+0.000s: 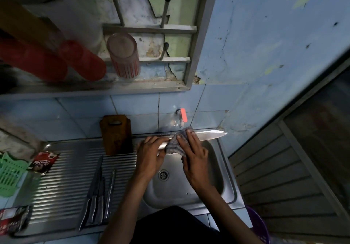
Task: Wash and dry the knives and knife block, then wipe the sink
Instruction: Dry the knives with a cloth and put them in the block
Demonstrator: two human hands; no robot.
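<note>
Four knives (98,196) lie side by side on the ribbed drainboard (62,183), at about 8 o'clock from the sink basin (214,183), handles toward us. We note two foil sachets (43,162) and a green plastic basket (10,175) at the drainboard's 9 o'clock edge. Above the basin, our left hand (149,156) is closed around the handle end of a large knife (210,135), blade pointing to 3 o'clock. Our right hand (193,153) pinches a checked cloth (177,143) folded over the blade, fingers pressed onto it. The wooden knife block (116,135) stands upright at 11 o'clock from the left hand, against the tiled wall. The tap (182,116) sits at 12 o'clock, a wall rack (147,29) with tumblers above it.
</note>
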